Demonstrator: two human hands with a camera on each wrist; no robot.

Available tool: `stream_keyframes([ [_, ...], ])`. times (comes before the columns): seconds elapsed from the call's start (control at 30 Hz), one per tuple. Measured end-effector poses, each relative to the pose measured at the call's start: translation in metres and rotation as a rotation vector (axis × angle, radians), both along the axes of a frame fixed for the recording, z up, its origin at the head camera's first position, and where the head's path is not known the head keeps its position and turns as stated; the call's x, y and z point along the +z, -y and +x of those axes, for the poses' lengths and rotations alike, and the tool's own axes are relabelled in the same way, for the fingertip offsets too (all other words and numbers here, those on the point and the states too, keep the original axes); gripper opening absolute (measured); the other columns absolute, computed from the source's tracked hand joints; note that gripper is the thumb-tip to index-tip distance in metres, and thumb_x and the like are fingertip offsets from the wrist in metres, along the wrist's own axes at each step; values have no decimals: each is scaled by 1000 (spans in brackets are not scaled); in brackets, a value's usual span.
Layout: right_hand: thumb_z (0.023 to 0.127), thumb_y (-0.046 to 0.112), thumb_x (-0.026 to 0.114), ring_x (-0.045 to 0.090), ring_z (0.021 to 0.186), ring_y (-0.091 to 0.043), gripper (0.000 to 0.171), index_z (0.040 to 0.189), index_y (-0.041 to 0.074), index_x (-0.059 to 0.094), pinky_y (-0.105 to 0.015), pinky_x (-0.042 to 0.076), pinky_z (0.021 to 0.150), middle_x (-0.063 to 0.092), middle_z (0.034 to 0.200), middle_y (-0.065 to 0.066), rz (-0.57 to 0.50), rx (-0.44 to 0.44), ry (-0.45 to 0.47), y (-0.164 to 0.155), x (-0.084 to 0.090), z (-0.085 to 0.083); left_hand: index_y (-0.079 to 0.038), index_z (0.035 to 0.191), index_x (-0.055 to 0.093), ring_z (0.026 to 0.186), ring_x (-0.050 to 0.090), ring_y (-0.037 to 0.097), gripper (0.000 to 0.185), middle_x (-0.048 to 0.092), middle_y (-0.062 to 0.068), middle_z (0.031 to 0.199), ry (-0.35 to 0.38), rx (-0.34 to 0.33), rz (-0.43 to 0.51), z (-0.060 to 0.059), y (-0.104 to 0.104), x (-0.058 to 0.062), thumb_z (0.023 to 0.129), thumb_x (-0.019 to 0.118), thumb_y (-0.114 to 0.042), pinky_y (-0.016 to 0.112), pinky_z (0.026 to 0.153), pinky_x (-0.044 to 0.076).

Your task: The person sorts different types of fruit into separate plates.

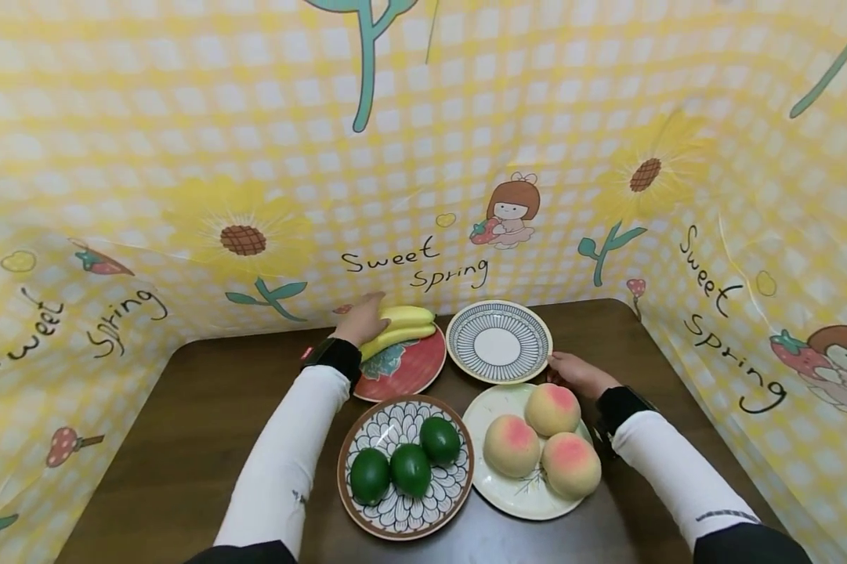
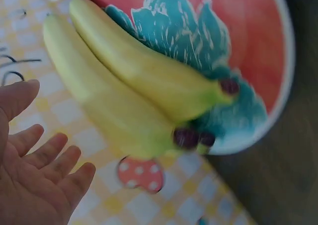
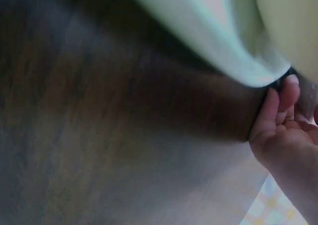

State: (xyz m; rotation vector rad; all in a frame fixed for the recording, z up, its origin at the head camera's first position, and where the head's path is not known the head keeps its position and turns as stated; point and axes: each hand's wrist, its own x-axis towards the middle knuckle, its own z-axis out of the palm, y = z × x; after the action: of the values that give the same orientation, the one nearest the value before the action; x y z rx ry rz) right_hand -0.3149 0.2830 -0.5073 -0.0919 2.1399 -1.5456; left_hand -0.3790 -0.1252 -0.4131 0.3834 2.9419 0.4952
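Observation:
Two yellow bananas (image 1: 405,316) lie side by side on a red plate with a teal leaf pattern (image 1: 419,368), at the back of the table. Beside them is my left hand (image 1: 362,319); in the left wrist view its fingers are spread and hold nothing, apart from the bananas (image 2: 134,86). My right hand (image 1: 580,374) is at the right rim of a blue-striped plate (image 1: 497,352) with nothing on it. Its fingers are curled and seem to pinch that rim. In the right wrist view the contact is hidden behind a pale plate (image 3: 208,46).
Nearer me, a brown-rimmed plate with a petal pattern (image 1: 405,526) carries three dark green fruits (image 1: 410,470). To its right, a pale plate (image 1: 497,497) bears three peaches (image 1: 511,445). A yellow checked cloth (image 1: 423,196) hangs behind and beside the brown wooden table (image 1: 183,439).

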Motion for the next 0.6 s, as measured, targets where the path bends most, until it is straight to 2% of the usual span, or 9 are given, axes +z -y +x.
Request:
stream_keyframes([
  [0.17, 112, 15, 23, 49, 72, -7, 32, 108, -2, 50, -19, 43, 69, 51, 79, 3, -11, -23, 2, 12, 1, -1, 6, 155, 34, 149, 37, 45, 61, 35, 30, 160, 27, 25, -57, -10, 2, -20, 102, 58, -14, 54, 120, 36],
  [0.3, 112, 16, 25, 47, 73, -8, 29, 114, -5, 46, -20, 42, 69, 48, 79, 2, -11, -31, -3, 17, 3, -5, 0, 153, 41, 141, 48, 45, 55, 46, 28, 154, -21, 59, -108, -17, -1, -28, 101, 55, -10, 57, 114, 43],
  [0.47, 113, 17, 28, 47, 73, -8, 29, 115, -5, 46, -19, 43, 69, 49, 80, 2, -8, -65, -3, 16, 9, -11, -4, 149, 49, 121, 62, 49, 49, 58, 29, 142, -118, 87, -121, -21, -7, -25, 100, 48, -3, 62, 99, 52],
  [0.6, 113, 19, 26, 47, 71, -8, 33, 118, -7, 46, -20, 42, 67, 49, 80, 2, 5, -70, -26, 11, 15, -15, -4, 148, 50, 120, 62, 49, 47, 58, 29, 141, -162, 107, -95, -24, -15, -16, 102, 45, -2, 63, 97, 53],
])
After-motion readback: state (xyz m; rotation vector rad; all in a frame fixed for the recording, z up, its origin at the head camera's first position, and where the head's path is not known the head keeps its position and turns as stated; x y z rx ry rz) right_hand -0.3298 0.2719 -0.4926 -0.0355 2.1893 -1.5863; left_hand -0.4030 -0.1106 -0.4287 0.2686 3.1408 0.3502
